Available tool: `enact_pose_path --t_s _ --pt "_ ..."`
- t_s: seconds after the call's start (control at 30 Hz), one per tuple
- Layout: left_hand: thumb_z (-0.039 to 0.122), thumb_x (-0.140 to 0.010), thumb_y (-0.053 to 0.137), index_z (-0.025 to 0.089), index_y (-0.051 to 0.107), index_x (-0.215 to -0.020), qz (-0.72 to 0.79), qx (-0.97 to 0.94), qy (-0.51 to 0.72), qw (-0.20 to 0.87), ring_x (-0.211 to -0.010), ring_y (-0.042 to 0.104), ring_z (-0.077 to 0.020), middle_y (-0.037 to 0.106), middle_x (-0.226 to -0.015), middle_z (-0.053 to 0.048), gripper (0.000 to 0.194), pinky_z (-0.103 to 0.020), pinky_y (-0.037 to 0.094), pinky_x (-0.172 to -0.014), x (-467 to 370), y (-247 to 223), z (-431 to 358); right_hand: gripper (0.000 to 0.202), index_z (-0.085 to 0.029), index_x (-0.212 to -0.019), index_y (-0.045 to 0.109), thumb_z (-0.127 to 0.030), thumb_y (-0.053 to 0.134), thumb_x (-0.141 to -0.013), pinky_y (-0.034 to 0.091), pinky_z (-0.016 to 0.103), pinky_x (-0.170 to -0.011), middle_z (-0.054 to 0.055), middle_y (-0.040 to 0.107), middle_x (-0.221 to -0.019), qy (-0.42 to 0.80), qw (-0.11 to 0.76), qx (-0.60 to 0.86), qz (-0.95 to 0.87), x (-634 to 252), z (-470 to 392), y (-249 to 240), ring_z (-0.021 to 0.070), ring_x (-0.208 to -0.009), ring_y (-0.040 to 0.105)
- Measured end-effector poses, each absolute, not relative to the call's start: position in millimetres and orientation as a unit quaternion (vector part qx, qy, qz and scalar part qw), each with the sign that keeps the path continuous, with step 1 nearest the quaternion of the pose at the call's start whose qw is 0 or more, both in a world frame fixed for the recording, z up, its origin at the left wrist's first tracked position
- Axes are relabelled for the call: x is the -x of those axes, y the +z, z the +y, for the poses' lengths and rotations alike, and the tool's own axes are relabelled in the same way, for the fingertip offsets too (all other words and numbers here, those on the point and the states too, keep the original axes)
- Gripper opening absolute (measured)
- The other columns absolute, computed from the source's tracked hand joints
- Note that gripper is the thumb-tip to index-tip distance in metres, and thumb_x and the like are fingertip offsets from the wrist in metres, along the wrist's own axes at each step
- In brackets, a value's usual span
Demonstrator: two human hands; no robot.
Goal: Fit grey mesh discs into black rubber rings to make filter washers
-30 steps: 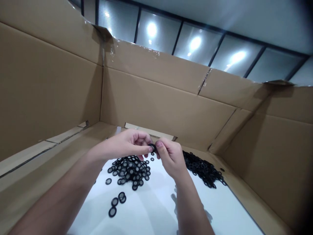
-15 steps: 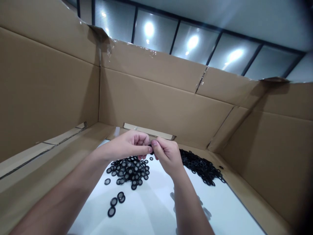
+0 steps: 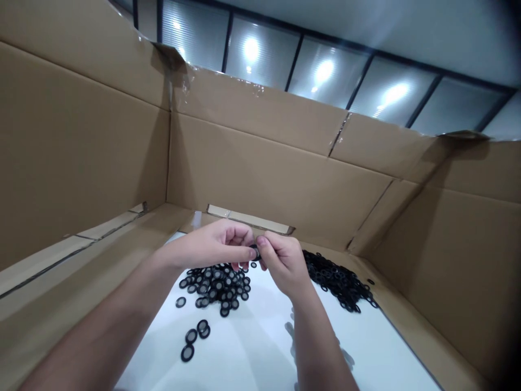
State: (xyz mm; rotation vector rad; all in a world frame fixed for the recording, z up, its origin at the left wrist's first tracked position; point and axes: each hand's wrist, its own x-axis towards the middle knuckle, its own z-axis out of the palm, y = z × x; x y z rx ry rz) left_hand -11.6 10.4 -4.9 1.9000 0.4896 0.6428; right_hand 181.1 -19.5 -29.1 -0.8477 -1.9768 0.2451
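My left hand [image 3: 226, 243] and my right hand [image 3: 284, 259] meet above the white board, both closed at the fingertips. Between them they pinch a small black rubber ring [image 3: 256, 252], partly hidden by the fingers; a greyish centre shows in it. Below my left hand lies a pile of black rings with grey mesh discs inside [image 3: 220, 286]. Several more of these lie loose nearer to me, among them one ringed disc [image 3: 188, 353]. To the right of my right hand is a heap of black rings with open centres [image 3: 340, 279]. Thin grey discs [image 3: 290, 329] lie beside my right forearm.
Tall cardboard walls [image 3: 260, 146] enclose the white board [image 3: 244, 347] at the left, back and right. A cardboard strip [image 3: 252, 219] runs along the foot of the back wall. One loose black ring [image 3: 370, 282] lies on the cardboard beside the right heap.
The held ring shows more between my fingertips, its greyish centre now visible. My right thumb has shifted slightly on it. The whole view has moved a little.
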Motion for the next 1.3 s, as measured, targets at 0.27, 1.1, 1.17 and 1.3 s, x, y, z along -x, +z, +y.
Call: enact_pose_path --t_s 0.27,1.1,1.17,1.3 --pt "0.035 -0.09 0.065 0.016 0.054 -0.074 0.21 -0.76 0.332 0.518 -0.064 0.053 -0.0089 0.054 -0.066 0.004 0.028 -0.02 0.042 -0.058 5 -10 11 0.042 -0.02 -0.062 0.045 -0.038 0.044 -0.1 0.03 0.024 -0.051 -0.004 0.047 -0.051 0.107 0.49 0.376 -0.779 -180 -18 -30 0.0092 -0.049 0.042" --pt "0.027 -0.089 0.067 0.017 0.066 -0.091 0.191 -0.723 0.348 0.565 -0.075 0.064 -0.0104 0.067 -0.083 0.0 0.01 -0.023 0.054 -0.071 10 -10 16 0.032 -0.027 -0.121 0.06 -0.028 0.066 -0.09 0.048 0.025 -0.061 0.001 0.066 -0.094 0.129 0.463 0.343 -0.807 -195 -26 -20 0.0126 -0.076 0.062" --pt "0.028 -0.088 0.068 0.017 0.068 -0.092 0.2 -0.726 0.344 0.561 -0.08 0.064 -0.0119 0.067 -0.086 -0.001 0.012 -0.025 0.054 -0.074 10 -10 17 0.039 -0.03 -0.128 0.059 -0.023 0.065 -0.091 0.049 0.025 -0.062 0.002 0.065 -0.098 0.118 0.433 0.339 -0.827 -197 -29 -17 0.0126 -0.079 0.062" --pt "0.032 -0.086 0.069 0.016 0.069 -0.09 0.221 -0.739 0.334 0.542 -0.086 0.064 -0.0153 0.069 -0.089 -0.003 0.016 -0.029 0.051 -0.08 9 -12 19 0.033 -0.031 -0.124 0.064 -0.019 0.06 -0.093 0.049 0.025 -0.063 0.003 0.064 -0.099 0.097 0.408 0.339 -0.842 -199 -32 -13 0.0134 -0.081 0.06"
